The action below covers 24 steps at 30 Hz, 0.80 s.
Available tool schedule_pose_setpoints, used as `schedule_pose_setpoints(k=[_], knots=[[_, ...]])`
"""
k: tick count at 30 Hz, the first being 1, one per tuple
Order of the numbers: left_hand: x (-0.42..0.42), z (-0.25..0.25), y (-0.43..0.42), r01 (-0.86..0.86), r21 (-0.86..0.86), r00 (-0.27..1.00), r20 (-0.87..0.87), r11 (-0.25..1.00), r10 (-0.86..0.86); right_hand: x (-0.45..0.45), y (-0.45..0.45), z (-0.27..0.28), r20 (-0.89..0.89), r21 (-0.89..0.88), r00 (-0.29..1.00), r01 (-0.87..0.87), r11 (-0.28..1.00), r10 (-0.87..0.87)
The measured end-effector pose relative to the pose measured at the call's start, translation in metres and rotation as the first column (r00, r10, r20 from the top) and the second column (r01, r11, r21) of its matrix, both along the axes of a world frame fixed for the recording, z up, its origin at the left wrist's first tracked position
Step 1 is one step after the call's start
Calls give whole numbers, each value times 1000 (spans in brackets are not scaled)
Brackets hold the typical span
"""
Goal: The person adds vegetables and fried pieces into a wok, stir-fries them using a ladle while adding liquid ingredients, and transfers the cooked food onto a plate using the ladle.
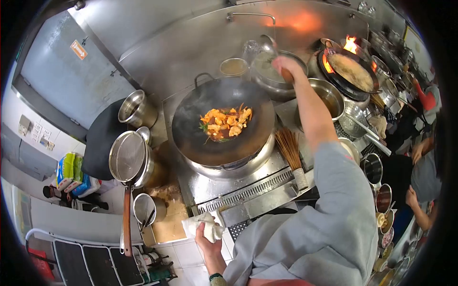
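Note:
My right hand (291,66) is closed round the wooden handle of a ladle (268,44), reaching over a metal pot of water (272,85) below the tap (250,14). The ladle's bowl is just under the spout. In my left hand (209,247) is a bunched white cloth (202,226), gripped low at the stove's front edge. Between my hands stands a large black wok (188,126) on the burner. Orange pieces of food (228,123) with some green bits lie in its middle, with faint steam above.
A bamboo wok brush (289,151) leans right of the wok. Farther right, flames rise round a second wok (350,71). A round strainer (129,148) rests over a pot at left, by a metal container (138,108). Other people (424,167) stand at far right.

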<state>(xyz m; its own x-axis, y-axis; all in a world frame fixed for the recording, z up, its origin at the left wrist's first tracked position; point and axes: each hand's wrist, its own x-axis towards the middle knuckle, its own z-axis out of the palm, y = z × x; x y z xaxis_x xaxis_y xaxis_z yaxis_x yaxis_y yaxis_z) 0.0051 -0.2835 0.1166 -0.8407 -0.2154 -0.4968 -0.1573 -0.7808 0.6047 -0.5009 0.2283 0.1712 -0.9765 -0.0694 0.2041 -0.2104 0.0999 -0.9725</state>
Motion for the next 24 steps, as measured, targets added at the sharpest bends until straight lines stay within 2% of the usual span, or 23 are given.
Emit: schedule_pose_setpoints(k=[1,3,6,7,9,13,14,15,16,17,19,21,23,24], knots=[[5,-7,-5,-26,-9,1000,7,1000,26,1,-6,-1,-6,6,1000,-15,1000,15],[14,-9,-13,-51,16,999,3,999,51,21,-28,-12,44,-207,997,69,976,-61],[21,-12,-24,-86,30,996,37,996,84,51,-60,-17,160,-484,976,205,851,-145],[23,-10,-26,-91,1,995,39,996,90,53,-58,4,234,-852,971,186,488,38],[24,-4,-30,-110,-11,993,29,994,111,32,-56,24,201,-830,975,116,546,98],[18,8,-23,-156,33,988,21,987,155,-6,-27,33,120,-762,953,-91,641,278],[17,9,-21,-165,21,986,31,986,165,-7,-17,33,62,-275,986,-132,952,155],[19,1,-24,-123,10,992,42,992,123,0,-22,41,65,161,995,-88,983,78],[20,4,-24,-61,54,998,-16,997,62,8,-28,49,31,566,999,-34,823,20],[22,-5,-25,-56,62,998,-11,996,57,28,-38,50,102,787,991,-25,616,-90],[22,-20,-23,-36,42,999,7,998,36,82,-37,21,47,606,985,104,789,-166],[20,-24,-20,0,-37,1000,11,999,0,147,-44,0,72,554,978,122,824,-194],[14,-23,-19,105,-38,994,43,994,-103,243,-88,6,91,494,942,239,836,-324],[11,-22,-17,164,-30,984,69,986,-162,285,-105,6,180,384,921,259,886,-347]])
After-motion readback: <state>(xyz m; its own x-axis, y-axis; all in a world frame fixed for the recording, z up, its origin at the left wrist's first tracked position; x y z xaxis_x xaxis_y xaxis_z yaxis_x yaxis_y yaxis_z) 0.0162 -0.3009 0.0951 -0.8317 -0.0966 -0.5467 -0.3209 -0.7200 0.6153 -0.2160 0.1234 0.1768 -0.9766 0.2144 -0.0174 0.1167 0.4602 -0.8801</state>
